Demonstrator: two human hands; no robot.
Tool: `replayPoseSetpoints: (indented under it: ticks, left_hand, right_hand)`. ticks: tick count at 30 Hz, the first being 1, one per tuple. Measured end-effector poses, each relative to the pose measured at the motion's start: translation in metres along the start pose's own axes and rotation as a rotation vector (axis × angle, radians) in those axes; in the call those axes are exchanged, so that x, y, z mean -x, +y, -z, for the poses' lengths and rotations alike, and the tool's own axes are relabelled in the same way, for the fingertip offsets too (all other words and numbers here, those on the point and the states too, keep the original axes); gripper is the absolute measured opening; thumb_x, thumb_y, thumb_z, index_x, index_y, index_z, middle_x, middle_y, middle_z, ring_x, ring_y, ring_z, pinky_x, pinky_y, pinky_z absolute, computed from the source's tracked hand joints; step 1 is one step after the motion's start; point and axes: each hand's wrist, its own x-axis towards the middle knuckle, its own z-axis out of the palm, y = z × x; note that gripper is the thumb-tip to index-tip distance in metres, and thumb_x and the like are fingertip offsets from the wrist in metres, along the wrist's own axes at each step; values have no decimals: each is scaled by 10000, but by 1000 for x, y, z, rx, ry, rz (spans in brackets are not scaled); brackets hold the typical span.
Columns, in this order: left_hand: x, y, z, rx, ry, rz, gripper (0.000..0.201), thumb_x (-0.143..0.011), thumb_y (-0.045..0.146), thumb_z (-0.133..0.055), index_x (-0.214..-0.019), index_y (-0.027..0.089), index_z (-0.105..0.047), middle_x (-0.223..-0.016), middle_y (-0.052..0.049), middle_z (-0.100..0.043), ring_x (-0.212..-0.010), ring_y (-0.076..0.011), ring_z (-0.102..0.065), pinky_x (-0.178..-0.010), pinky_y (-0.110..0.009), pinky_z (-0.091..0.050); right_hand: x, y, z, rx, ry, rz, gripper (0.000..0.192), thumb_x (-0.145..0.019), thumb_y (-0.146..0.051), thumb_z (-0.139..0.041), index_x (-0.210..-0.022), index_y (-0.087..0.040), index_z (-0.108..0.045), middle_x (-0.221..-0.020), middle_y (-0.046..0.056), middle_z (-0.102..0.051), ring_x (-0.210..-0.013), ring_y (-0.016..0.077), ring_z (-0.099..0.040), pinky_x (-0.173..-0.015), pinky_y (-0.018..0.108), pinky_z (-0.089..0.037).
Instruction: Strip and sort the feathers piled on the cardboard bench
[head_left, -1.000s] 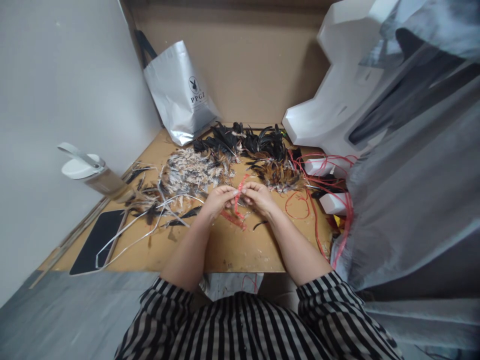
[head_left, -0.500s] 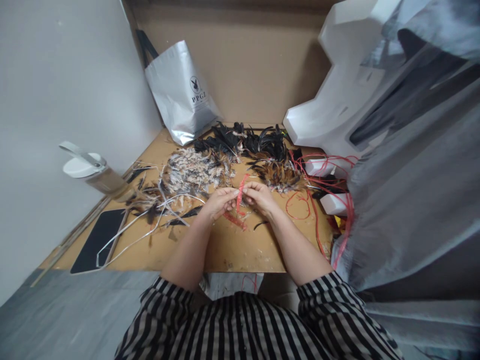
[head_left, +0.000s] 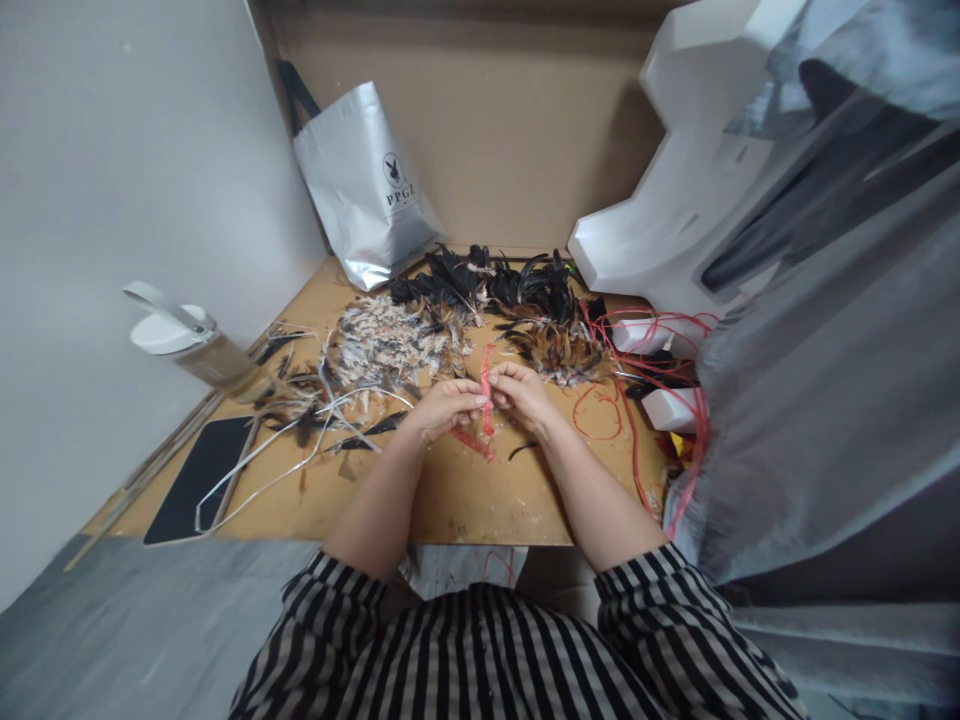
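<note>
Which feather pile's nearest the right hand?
The orange-brown feather pile, just beyond the right hand. The pale, mottled feather pile lies off to the left; the black feather pile lies farther back.

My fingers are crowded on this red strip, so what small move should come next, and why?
Perhaps slide the right hand up to pinch the red strip near its upper end: the left hand grips it mid-length, and that end stands unheld above both hands.
</note>
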Motion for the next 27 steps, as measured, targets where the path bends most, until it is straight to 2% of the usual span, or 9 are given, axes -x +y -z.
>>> replayPoseSetpoints:
  ticks: [5, 17, 20, 23, 27]
  left_hand:
    - [2, 0, -3, -64, -41, 41, 262, -618, 266, -699, -812, 103, -630, -579, -8, -554, -470, -42, -469, -433, -151, -302]
    - [0, -1, -2, -66, -11, 79, 253, -583, 269, -725, -715, 95, -597, -568, -18, -575, -439, -43, -471, -413, -153, -299]
    - [-2, -3, -1, -33, 39, 40, 265, -573, 271, -731, -713, 99, -587, -571, -15, -577, -456, -51, -494, -434, -159, -328]
    - [-5, -3, 0, 33, 139, -60, 274, -574, 278, -731, -721, 107, -576, -587, -10, -579, -464, -46, -492, -438, -156, -326]
    - [-5, 1, 1, 105, 255, -151, 280, -562, 287, -735, -674, 121, -540, -508, 29, -525, -402, -23, -416, -392, -146, -264]
  right_hand:
    - [1, -4, -1, -76, 9, 20, 171, -656, -283, -647, -702, -168, -528, -401, -78, -422, -343, 35, -296, -372, 175, -183]
    - [-2, 0, 4, -186, -13, -10, 172, -690, -301, -638, -754, -182, -531, -481, -58, -492, -377, 40, -343, -378, 169, -237]
    - [-1, 0, 4, -176, 7, -9, 174, -681, -304, -648, -747, -181, -545, -520, -48, -533, -398, 45, -395, -389, 172, -273]
    - [0, -1, 3, -92, 8, -49, 204, -655, -325, -670, -725, -165, -566, -612, -23, -594, -414, 40, -426, -384, 170, -277]
    - [3, -1, 5, 67, -128, -180, 245, -667, -372, -656, -701, -137, -597, -539, -20, -566, -385, 33, -390, -355, 161, -210]
